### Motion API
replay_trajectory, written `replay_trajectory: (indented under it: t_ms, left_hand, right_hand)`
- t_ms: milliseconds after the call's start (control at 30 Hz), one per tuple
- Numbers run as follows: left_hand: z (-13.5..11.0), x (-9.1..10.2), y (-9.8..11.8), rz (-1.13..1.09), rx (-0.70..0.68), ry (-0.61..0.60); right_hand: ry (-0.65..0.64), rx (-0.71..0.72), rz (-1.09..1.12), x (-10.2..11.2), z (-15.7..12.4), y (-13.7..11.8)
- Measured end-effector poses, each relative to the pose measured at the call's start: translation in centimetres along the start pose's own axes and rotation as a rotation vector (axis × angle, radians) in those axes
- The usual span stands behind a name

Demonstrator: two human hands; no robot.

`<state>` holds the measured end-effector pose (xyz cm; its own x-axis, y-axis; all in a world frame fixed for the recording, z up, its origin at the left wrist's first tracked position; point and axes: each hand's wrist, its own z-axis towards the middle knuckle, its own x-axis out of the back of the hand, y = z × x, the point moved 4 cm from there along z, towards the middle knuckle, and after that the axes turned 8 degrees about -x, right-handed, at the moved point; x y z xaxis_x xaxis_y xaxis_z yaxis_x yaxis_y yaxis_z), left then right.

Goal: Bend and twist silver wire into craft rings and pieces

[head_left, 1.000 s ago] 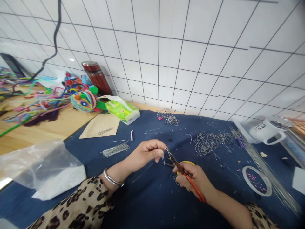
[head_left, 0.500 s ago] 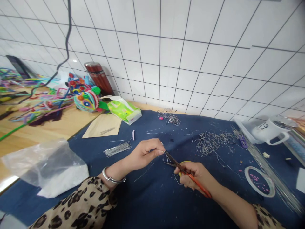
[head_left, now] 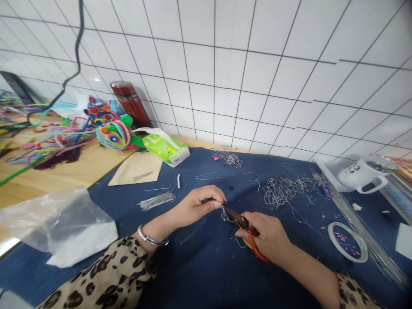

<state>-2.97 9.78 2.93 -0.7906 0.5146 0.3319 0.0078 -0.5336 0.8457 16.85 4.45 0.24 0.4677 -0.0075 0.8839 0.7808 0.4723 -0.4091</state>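
My left hand (head_left: 202, 204) is near the middle of the dark blue cloth, thumb and forefinger pinched on a small bunch of thin silvery wire (head_left: 224, 213) that hangs below the fingertips. Its exact shape is too small to make out. My right hand (head_left: 268, 231) grips scissors (head_left: 237, 218) with orange-red handles and dark, brownish blades. The blades point left and stand apart around the wire, close to the left fingertips. Something yellow (head_left: 247, 242) shows beside the handles, partly hidden by my right hand.
Cut wires (head_left: 157, 200) lie left, below a paper envelope (head_left: 128, 169) and a green packet (head_left: 165, 148). A clear bag (head_left: 83, 231) sits near-left. Tangled wire (head_left: 280, 191), a round dish (head_left: 362, 257) with pink bits, long wires (head_left: 370, 240) and a mug (head_left: 360, 174) are right.
My right hand has turned and shifted its hold on the scissors, with fingers now around the handle loops. The left hand has moved slightly right, still pinching the wire.
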Motion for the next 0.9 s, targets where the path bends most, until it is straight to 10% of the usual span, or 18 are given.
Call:
replay_trajectory:
  t_ms: [233,767,900]
  left_hand:
    - [-0.7,-0.3,-1.4,-0.273,0.13,0.028]
    - [-0.4,-0.4,-0.4,-0.053,-0.102,-0.009]
    - [-0.5,-0.5,-0.6,-0.098,-0.108,0.022]
  right_hand:
    - [0.044,0.006,0.017,0.0,0.1,0.1]
    - [0.254,0.192,-0.088,0.1,-0.6,0.1]
    - [0.121,-0.002,0.118,0.2,-0.2,0.1]
